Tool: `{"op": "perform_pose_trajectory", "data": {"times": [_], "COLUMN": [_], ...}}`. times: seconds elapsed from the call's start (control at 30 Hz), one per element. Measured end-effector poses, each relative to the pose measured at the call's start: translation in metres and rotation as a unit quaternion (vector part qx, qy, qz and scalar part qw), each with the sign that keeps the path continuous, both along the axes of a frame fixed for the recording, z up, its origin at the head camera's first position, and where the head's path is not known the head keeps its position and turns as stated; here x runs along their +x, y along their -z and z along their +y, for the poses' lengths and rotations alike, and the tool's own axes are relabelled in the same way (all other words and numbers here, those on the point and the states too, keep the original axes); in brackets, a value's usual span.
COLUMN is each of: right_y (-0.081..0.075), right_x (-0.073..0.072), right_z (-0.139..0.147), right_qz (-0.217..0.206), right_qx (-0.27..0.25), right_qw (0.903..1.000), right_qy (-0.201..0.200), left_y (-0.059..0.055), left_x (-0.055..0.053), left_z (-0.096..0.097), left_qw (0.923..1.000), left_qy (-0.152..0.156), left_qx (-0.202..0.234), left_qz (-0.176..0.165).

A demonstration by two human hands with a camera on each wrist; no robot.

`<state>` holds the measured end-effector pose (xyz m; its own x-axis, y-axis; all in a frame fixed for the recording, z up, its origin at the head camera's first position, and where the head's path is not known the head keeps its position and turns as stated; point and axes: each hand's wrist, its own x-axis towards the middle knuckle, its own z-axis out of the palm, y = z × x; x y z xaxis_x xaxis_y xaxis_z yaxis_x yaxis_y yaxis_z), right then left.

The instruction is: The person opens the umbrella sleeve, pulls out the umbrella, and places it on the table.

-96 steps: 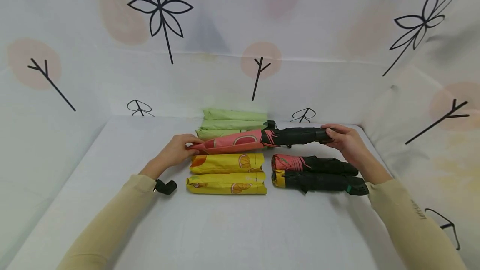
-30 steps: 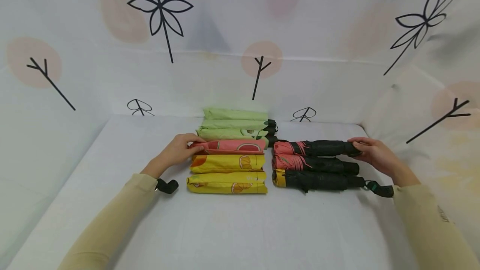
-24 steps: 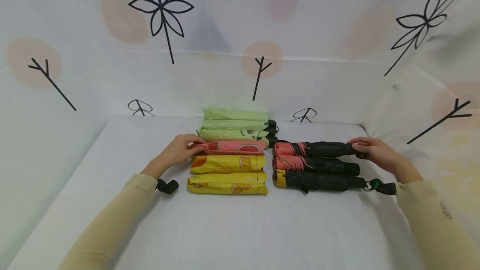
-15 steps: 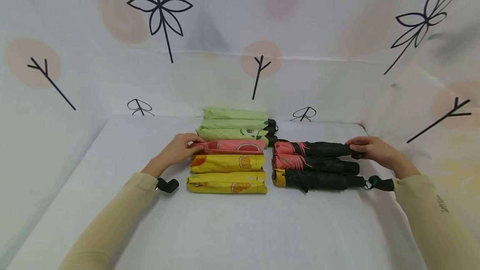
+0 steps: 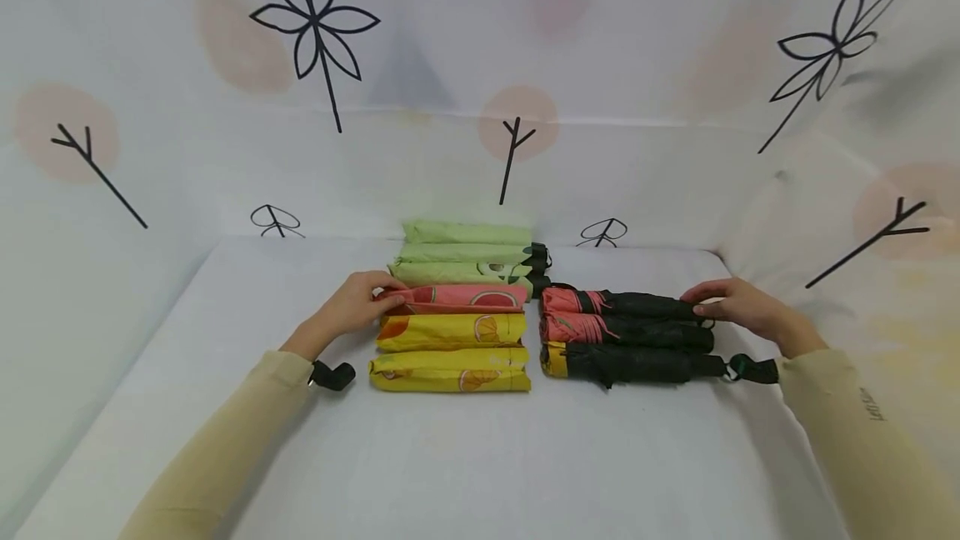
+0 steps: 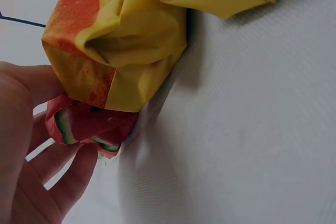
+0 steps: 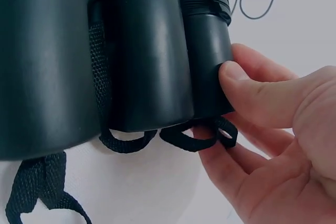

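Steadying the pink watermelon sleeve (image 5: 465,297) at frame centre with my left hand (image 5: 356,300), while my right hand (image 5: 738,302) has the end of the top black-and-pink umbrella (image 5: 645,305), right of centre. Best handling, I judge: light pressure on the left so the soft cloth doesn't crumple; guide the umbrella by its firm handle (image 7: 210,72), level with the second pink-tipped umbrella (image 5: 652,332) just below it in frame; mind the black strap loop (image 7: 197,144) under the handle, which could catch a finger. Pose: left forearm (image 5: 217,440) and right forearm (image 5: 855,432) reach in from the lower corners. Left hand half-closed, thumb and fingertips pinching the sleeve's left end. Right hand loosely curved, thumb on the handle's side, fingers bent behind and beneath, palm clear. Yellow sleeves (image 5: 450,332) lie below the pink one.
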<state>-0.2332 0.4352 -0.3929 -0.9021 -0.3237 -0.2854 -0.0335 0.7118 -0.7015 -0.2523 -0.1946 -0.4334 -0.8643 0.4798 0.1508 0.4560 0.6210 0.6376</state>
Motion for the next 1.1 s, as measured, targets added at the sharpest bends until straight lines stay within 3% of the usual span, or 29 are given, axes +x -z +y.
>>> {"op": "perform_pose_trajectory", "data": {"times": [0.33,0.5,0.67,0.9,1.1], "right_y": [0.002,0.0,-0.004,-0.014,-0.022], "right_x": [-0.001,-0.001,-0.002,-0.002,-0.003], "right_z": [-0.005,-0.006,-0.01,-0.02,-0.034], "right_qz": [-0.018,0.001,0.016,0.07,0.088], "right_qx": [0.016,0.034,0.059,0.057,0.053], "right_qw": [0.9996,0.9991,0.998,0.9959,0.9945], "right_qy": [-0.015,-0.025,-0.013,0.011,0.023], "left_y": [0.001,0.001,0.0,-0.001,-0.012], "left_x": [0.003,0.002,0.002,-0.001,-0.005], "left_z": [-0.001,0.0,0.001,-0.002,-0.006], "left_qw": [0.9999,0.9998,0.9996,0.9997,0.9999], "left_qy": [0.006,0.006,0.005,0.0,-0.006], "left_qx": [0.003,0.005,0.011,0.013,0.01], "left_qz": [-0.008,-0.017,-0.025,-0.02,-0.006]}}
